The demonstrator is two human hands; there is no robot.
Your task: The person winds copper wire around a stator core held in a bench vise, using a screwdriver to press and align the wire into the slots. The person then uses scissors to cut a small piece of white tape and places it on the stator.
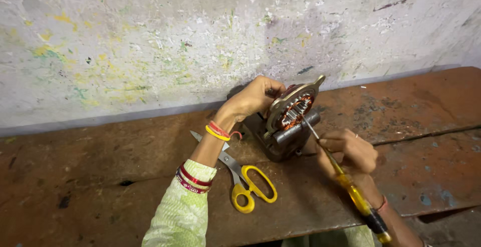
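Motor stator [292, 110] stood on edge on a dark metal block [280, 139], near the wall at the back of the rusty workbench [100, 167].

Left hand [255, 96] was closed around the stator's rim from its 9 o'clock side, steadying it.

Right hand [350, 149] was closed around a yellow-handled screwdriver [345, 177]. Long axis ran from handle at 5 o'clock to tip at 11 o'clock; tip sat at the copper windings [289, 119].

From the right hand the stator lay at 10 o'clock, near; the left hand was nearer, touching.

Yellow-handled scissors [250, 187] lay flat at the block's 7 o'clock, untouched.
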